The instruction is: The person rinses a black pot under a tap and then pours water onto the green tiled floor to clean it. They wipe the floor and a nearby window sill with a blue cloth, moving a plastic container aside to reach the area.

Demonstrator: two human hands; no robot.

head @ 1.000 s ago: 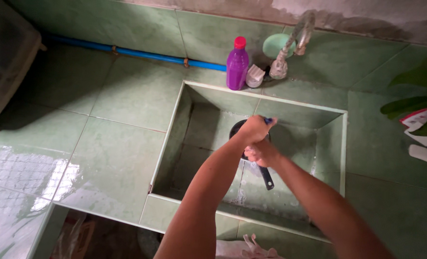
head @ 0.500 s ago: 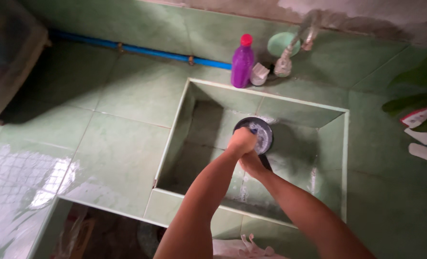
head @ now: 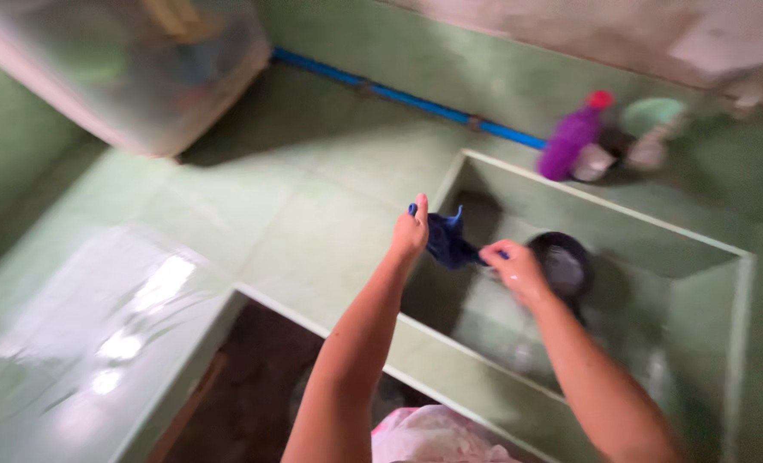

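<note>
Two hands hold one dark blue cloth [head: 447,242] stretched between them above the near left corner of the tiled sink [head: 587,199]. The left hand [head: 410,232] has its fingers curled shut around one end of the cloth, thumb up; the right hand [head: 512,266] pinches the other end between thumb and fingertips, the rest of its fingers loosely bent. Just beyond the right fingers, down in the basin, lies a small dark pan [head: 561,266], apart from both hands. Farther past the fingers, on the back ledge, stand a purple bottle [head: 573,137] with a red cap and a pale green dish [head: 651,115] by the blurred tap. Left of the left fingers the green counter [head: 253,214] shines wet. In my judgement the lighter right pinch is the weak point: a wet cloth could slip from it and drop into the basin, or drip onto the already slick counter.
</note>
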